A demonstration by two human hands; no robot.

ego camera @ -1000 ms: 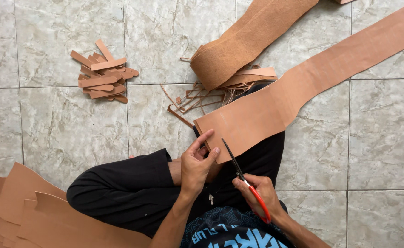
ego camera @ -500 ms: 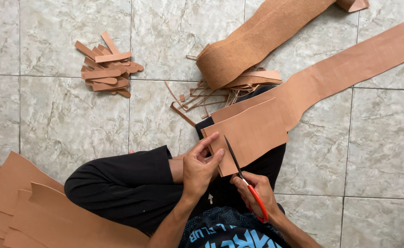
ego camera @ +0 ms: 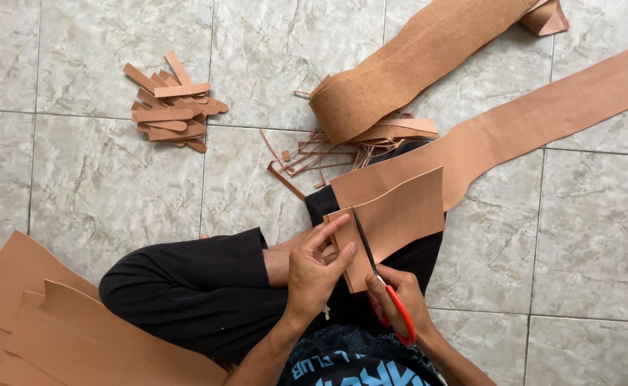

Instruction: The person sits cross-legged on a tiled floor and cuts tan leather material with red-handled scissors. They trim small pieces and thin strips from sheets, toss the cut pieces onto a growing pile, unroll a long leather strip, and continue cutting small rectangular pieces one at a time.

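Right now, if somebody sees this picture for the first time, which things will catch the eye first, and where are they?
At bottom centre, the right hand works red-handled scissors into a long tan leather-like strip, while the left hand pinches the strip's near edge beside the blades. The strip runs away to the upper right over the grey marbled floor tiles. A pile of short tan cut pieces lies at upper left, and a folded tan band at top centre.

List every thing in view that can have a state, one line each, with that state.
Red-handled scissors: blades part open, cutting into the tan sheet.
Tan leather-like sheet piece: folded end of the long strip, partly cut along its left edge.
Left hand: pinching the sheet's left edge.
Right hand: gripping the scissor handles.
Long tan strip: lying flat on the tiles.
Cut tan strips pile: stacked loosely.
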